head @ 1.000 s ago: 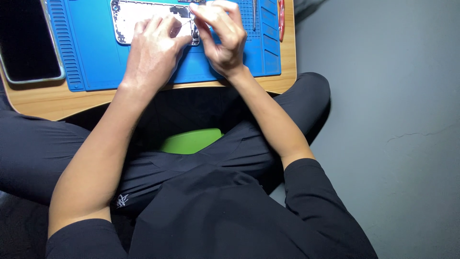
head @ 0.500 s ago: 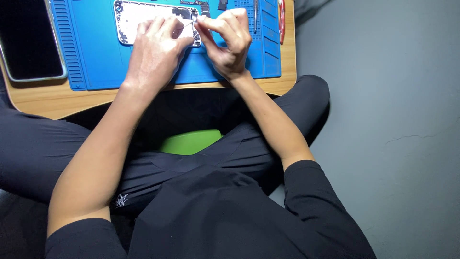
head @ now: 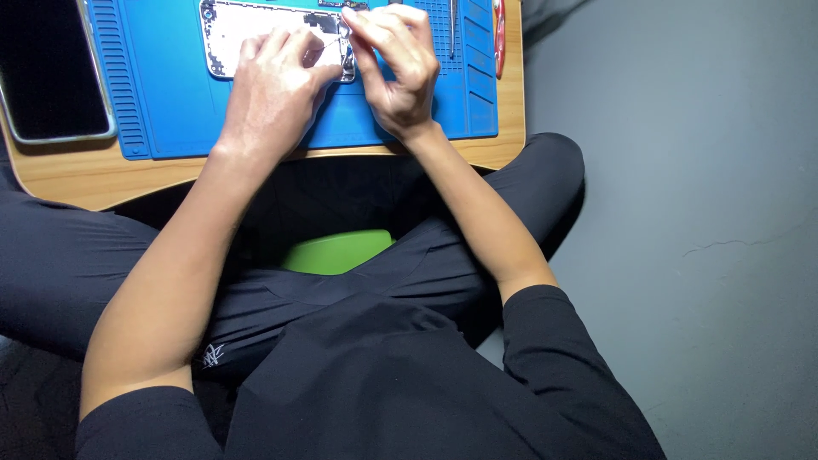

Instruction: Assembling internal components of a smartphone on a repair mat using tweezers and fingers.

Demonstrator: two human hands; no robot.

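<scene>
An opened phone body (head: 228, 25) with its silvery inside showing lies on a blue repair mat (head: 162, 102). My left hand (head: 273, 85) rests across the phone's right half, with its fingers pressed on the frame. My right hand (head: 396, 68) is beside it at the phone's right end. Its fingertips are pinched on a thin metal tool (head: 331, 40) that points into the phone. The two hands almost touch, and they hide the spot under the tool tip.
The mat lies on a small wooden table (head: 85, 175) over my crossed legs. A dark phone screen (head: 47, 77) lies at the left. A slim metal tool (head: 452, 25) and a red-handled one (head: 499, 34) lie at the mat's right edge. A green object (head: 336, 251) is under the table, and grey floor (head: 682, 170) lies to the right.
Both hands stay at the phone's right end with only small finger movements. The right fingertips have shifted slightly down and toward the left hand.
</scene>
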